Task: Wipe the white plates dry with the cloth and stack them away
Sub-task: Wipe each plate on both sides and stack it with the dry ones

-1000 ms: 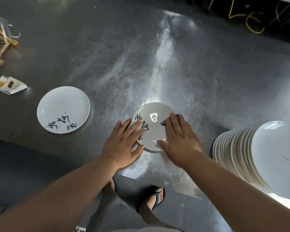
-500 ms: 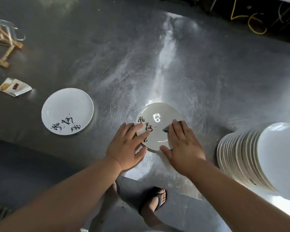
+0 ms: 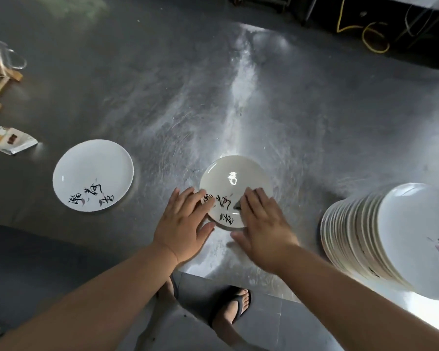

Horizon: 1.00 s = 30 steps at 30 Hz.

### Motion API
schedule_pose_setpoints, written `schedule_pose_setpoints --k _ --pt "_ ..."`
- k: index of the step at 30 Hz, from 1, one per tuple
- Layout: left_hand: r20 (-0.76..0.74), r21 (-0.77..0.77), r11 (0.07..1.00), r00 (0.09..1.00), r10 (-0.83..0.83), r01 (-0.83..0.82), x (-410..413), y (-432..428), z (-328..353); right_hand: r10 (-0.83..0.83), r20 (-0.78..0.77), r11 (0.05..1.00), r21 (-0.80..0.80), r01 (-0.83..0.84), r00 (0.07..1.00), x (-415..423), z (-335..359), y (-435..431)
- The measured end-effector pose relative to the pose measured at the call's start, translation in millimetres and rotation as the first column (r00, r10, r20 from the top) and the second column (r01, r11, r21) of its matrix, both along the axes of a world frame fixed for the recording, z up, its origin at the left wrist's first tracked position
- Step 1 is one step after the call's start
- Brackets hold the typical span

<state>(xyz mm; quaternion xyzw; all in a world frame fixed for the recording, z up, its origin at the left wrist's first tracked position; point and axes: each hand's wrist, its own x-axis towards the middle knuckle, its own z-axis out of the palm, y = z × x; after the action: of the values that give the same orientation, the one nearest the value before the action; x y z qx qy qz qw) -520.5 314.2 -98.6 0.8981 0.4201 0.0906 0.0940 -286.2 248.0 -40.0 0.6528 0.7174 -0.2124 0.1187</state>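
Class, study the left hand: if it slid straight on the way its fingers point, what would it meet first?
The middle plate: the left hand has its fingertips at that plate's left rim, seemingly touching it. Beyond the plate lies only bare table.

We see only a dark corner of the cloth [image 3: 237, 205]; the rest lies hidden under our right grip [image 3: 262, 224], which also covers the plate [image 3: 235, 178] at its near right rim. The plate stack [image 3: 352, 236] runs off the right edge, its lettering cut short. The left edge crops the wooden stand [image 3: 13, 74].
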Motion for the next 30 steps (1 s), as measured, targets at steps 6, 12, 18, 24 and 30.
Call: schedule_pose_setpoints --k 6,12,18,24,30 --pt "0.02 0.005 1.0 1.0 -0.004 0.004 1.5 -0.7 0.5 0.172 -0.061 0.979 0.119 -0.164 0.983 34.9 -9.1 2.1" --pt "0.057 0.017 1.0 0.998 -0.013 0.012 0.0 0.5 -5.4 -0.067 -0.021 0.998 -0.012 0.066 0.998 0.5 -0.8 -1.7" --pt "0.109 0.035 0.999 0.994 -0.024 0.021 -2.6 -1.7 -5.0 0.113 -0.247 0.993 0.072 -0.098 0.962 -9.3 -6.2 -33.3" --pt "-0.086 -0.02 1.0 0.996 0.013 -0.014 0.1 -2.6 0.5 0.058 -0.003 0.99 0.132 -0.057 0.998 43.3 -6.7 20.4" --pt "-0.008 0.019 1.0 1.0 0.006 -0.006 -1.0 -1.5 -2.2 0.079 -0.062 0.996 -0.035 -0.082 0.995 -24.4 6.5 -11.7"
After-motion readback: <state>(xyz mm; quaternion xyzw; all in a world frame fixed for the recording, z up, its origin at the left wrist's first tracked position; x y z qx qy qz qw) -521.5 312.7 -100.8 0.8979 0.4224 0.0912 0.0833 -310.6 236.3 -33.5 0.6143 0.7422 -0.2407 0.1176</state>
